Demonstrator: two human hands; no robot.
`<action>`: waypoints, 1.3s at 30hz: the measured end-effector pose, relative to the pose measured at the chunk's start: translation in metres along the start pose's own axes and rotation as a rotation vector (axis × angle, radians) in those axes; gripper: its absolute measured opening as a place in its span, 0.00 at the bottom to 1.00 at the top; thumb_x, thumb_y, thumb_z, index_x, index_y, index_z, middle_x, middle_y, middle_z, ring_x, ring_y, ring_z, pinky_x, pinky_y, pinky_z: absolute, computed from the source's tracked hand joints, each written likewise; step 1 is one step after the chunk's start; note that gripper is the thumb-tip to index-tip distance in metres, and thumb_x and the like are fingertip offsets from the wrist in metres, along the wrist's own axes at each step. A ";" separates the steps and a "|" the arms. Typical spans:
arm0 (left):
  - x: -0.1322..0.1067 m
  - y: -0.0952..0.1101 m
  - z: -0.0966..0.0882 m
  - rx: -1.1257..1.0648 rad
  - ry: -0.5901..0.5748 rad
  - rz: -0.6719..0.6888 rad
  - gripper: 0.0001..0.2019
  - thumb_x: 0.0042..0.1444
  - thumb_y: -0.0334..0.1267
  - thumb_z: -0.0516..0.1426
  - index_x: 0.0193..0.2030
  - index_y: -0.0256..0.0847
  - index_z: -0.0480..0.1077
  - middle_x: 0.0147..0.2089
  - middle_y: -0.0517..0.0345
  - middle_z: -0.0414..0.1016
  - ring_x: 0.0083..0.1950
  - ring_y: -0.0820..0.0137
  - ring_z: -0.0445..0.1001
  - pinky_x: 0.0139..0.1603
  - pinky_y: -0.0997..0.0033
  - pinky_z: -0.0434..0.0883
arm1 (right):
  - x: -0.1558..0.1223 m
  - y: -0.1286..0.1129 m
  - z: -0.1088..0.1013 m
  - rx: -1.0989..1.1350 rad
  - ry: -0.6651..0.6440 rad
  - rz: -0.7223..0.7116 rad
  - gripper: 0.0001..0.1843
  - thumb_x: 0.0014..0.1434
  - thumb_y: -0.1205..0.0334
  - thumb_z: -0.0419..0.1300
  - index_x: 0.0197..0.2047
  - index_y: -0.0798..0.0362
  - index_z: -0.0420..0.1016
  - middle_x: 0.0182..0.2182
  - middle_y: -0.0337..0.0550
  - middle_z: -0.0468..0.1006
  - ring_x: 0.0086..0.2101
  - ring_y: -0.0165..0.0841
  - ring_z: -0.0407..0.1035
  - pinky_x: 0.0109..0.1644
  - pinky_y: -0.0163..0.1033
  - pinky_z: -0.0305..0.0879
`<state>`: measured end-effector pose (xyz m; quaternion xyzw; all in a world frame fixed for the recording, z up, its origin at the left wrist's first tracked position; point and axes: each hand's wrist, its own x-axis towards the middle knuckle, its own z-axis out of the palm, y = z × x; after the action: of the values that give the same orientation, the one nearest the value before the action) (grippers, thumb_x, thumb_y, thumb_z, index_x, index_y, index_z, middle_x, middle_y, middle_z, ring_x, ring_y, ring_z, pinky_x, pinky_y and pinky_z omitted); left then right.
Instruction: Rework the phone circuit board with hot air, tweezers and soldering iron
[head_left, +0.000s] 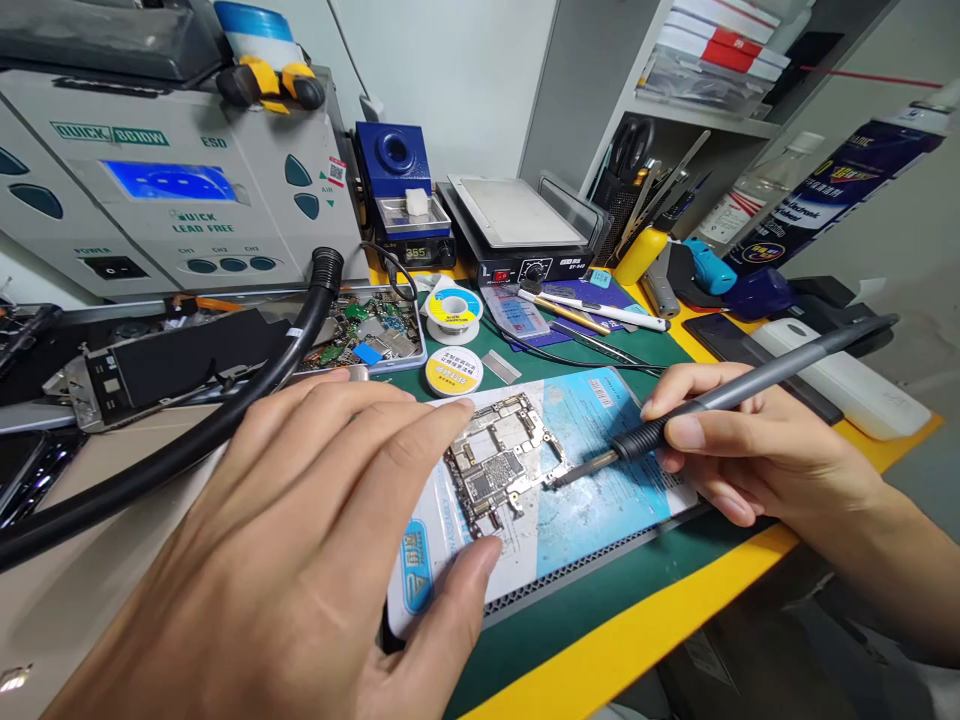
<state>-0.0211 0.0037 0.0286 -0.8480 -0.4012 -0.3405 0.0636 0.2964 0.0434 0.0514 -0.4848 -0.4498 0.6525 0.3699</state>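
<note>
A bare phone circuit board lies on a blue and white printed work pad. My left hand reaches over the pad from the left, its index fingertip at the board's upper left corner and its thumb at the lower edge, steadying it between them. In my right hand is a soldering iron, gripped like a pen by its black handle. The iron's dark tip meets the board's lower right end, or hovers just over it; I cannot tell which.
A hot-air station with a thick black hose stands left. Behind the pad are a tray of board scraps, a solder spool, a round tin, a heating plate and an iron stand. Tweezers lie near.
</note>
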 end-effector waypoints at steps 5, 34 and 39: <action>-0.001 0.000 0.001 0.013 0.007 -0.010 0.23 0.65 0.39 0.63 0.65 0.41 0.72 0.58 0.49 0.79 0.62 0.51 0.77 0.70 0.45 0.69 | 0.001 0.000 0.000 0.006 0.001 0.004 0.09 0.48 0.57 0.84 0.31 0.45 0.91 0.20 0.43 0.85 0.07 0.31 0.69 0.09 0.24 0.62; 0.000 0.001 -0.001 -0.026 -0.027 -0.010 0.23 0.64 0.36 0.64 0.65 0.38 0.72 0.57 0.46 0.78 0.61 0.50 0.75 0.72 0.46 0.66 | 0.000 -0.004 0.004 0.007 0.016 -0.008 0.07 0.48 0.61 0.83 0.31 0.48 0.91 0.19 0.44 0.85 0.07 0.31 0.69 0.09 0.24 0.60; 0.000 0.000 0.002 -0.033 -0.019 -0.019 0.22 0.65 0.37 0.64 0.65 0.39 0.72 0.57 0.48 0.78 0.62 0.51 0.75 0.72 0.47 0.65 | 0.000 -0.003 0.002 -0.004 0.017 -0.005 0.07 0.48 0.61 0.82 0.31 0.47 0.91 0.19 0.44 0.85 0.08 0.32 0.69 0.08 0.25 0.60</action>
<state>-0.0204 0.0044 0.0272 -0.8483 -0.4039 -0.3397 0.0428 0.2944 0.0434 0.0547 -0.4898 -0.4490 0.6468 0.3743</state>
